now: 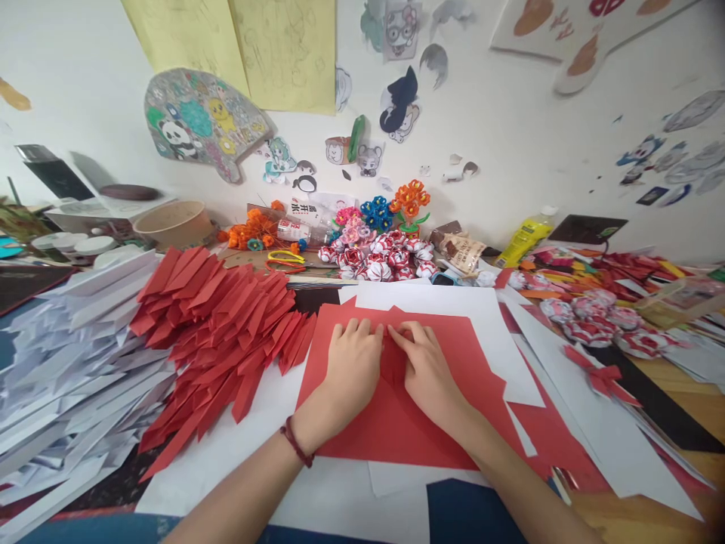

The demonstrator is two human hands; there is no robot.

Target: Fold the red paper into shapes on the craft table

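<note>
Several red paper sheets [396, 434] lie stacked in front of me. Above their upper middle, my left hand [356, 355] is closed, its fingers curled down and pinching a small red folded paper [392, 361]. My right hand [424, 366] comes in from the other side, index finger and thumb closed on the same piece. Both sets of fingertips nearly meet. Much of the folded paper is hidden by the hands and blends with the red sheets below.
To the left are heaps of folded red paper strips [226, 325] and white paper strips [73, 378]. White sheets [492, 325] spread under and beside the red ones. Red-and-white paper flowers [390, 257] and a yellow bottle [524, 238] stand along the wall.
</note>
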